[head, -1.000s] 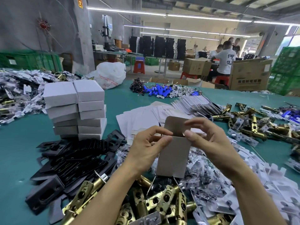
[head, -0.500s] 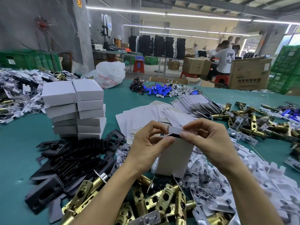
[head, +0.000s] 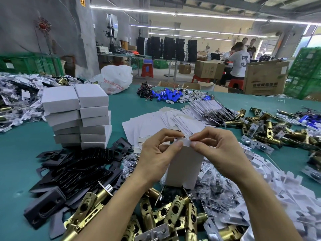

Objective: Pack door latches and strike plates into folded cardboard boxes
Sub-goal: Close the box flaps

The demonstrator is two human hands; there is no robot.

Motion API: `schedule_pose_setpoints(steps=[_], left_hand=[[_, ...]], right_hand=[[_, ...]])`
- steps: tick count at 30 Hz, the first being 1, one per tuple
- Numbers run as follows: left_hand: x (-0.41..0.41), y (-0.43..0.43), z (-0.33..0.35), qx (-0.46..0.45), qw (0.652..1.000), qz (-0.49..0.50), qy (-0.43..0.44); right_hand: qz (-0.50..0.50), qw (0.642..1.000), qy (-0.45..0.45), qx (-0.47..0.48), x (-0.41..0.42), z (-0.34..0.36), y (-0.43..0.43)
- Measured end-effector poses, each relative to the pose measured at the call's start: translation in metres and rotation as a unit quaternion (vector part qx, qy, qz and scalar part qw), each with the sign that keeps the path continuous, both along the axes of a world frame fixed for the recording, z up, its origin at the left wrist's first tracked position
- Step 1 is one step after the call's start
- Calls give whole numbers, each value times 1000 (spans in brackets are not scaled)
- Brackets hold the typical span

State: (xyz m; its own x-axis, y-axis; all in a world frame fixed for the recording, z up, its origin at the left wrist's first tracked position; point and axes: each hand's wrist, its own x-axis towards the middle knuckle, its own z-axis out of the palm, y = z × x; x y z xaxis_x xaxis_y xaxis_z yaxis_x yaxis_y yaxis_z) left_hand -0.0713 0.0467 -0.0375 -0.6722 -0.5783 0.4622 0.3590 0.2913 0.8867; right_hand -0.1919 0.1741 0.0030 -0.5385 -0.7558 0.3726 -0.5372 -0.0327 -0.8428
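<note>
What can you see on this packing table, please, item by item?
box: one, white, upright between the hands.
closed boxes: two stacked columns, white, table's left.
flat cartons: many, white, behind the hands.
strike plates: pile, black, front left.
latches: many, brass, front centre and far right.
small bags: pile, clear, right of the box.
blue cylinders: cluster, blue, far middle.
plastic bag: one, white, far edge.
table: one, teal.
left hand: pinches the box's top flap.
right hand: pinches the same flap.

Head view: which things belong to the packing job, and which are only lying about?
Job: box, pinched by left hand and right hand; latches; strike plates; flat blanks; closed boxes.
Lying about: blue cylinders; white bag; green crates.
</note>
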Motion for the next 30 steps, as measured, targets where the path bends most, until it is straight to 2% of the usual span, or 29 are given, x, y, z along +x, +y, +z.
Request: schedule_pose_setpoints(steps=[3, 8, 11, 15, 19, 22, 25, 28, 30], left_hand=[[-1, 2, 3, -7, 1000, 12, 7], [-2, 0, 5, -19, 999, 30, -8], [1, -2, 4, -36, 999, 29, -24], [4, -4, -5, -130, 988, 32, -71], [4, -7, -8, -93, 990, 23, -106], [5, -11, -12, -36, 984, -11, -174], [5, -13, -13, -16, 972, -63, -227], [5, -10, -9, 47, 975, -97, -196], [5, -8, -5, 104, 972, -123, -169]], right_hand=[[-11, 999, 41, 6, 2, 1, 0], [-20, 998, 61, 10, 4, 4, 2], [-6, 998, 55, 31, 2, 7, 6], [12, 994, 35, 98, -3, 6, 12], [27, 993, 11, 110, -6, 4, 11], [29, 996, 19, 86, -7, 3, 12], [33, 999, -10, 3, -5, 7, 12], [21, 992, -78, -101, -5, 12, 14], [4, 986, -102, -131, -3, 13, 12]])
